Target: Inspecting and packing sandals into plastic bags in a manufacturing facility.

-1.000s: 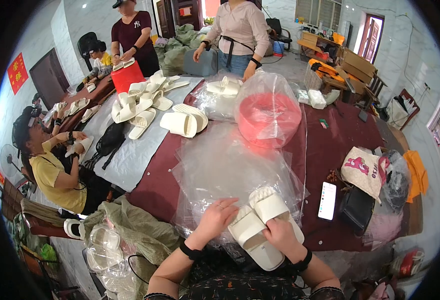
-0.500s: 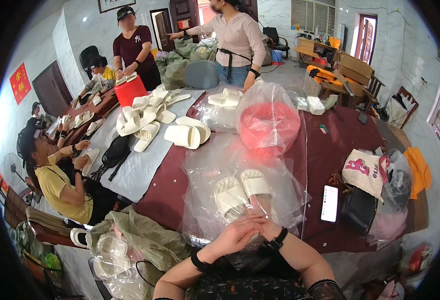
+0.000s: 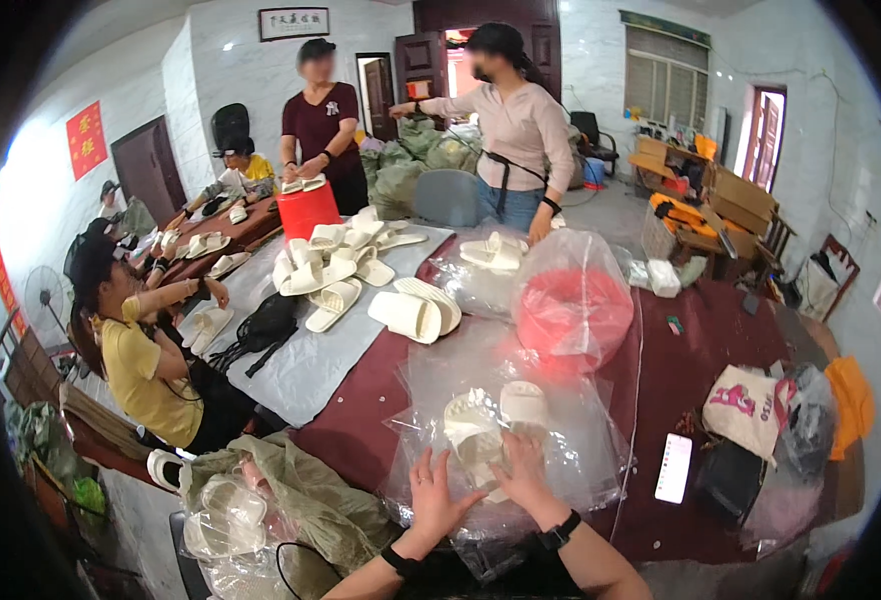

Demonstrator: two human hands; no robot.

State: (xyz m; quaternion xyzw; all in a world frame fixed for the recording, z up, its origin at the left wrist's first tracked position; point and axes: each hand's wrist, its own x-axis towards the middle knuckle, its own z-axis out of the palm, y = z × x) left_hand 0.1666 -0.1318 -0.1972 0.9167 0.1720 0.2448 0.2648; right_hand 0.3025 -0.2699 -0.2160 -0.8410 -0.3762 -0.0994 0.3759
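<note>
A pair of cream slide slippers (image 3: 474, 430) lies in a clear plastic bag (image 3: 586, 470) on a stack of similar bags in front of me. My left hand (image 3: 441, 502) is over the bags' near left edge, thumb and fingers spread, holding nothing. My right hand (image 3: 524, 478) rests on the near end of the slippers, its fingers stretched forward over the plastic. Part of the slippers is hidden under this hand.
A red bucket (image 3: 573, 315) in clear plastic stands beyond the bags. Loose slippers (image 3: 336, 262) are heaped at the far left, near another red bucket (image 3: 308, 209). A phone (image 3: 674, 468) and a tote bag (image 3: 747, 412) lie on the right. Co-workers stand and sit around the table.
My hands, earlier together over the slippers' near end, have come apart; the left has moved leftward and spread its fingers. The view has tilted up, and the seated co-worker's arm has shifted.
</note>
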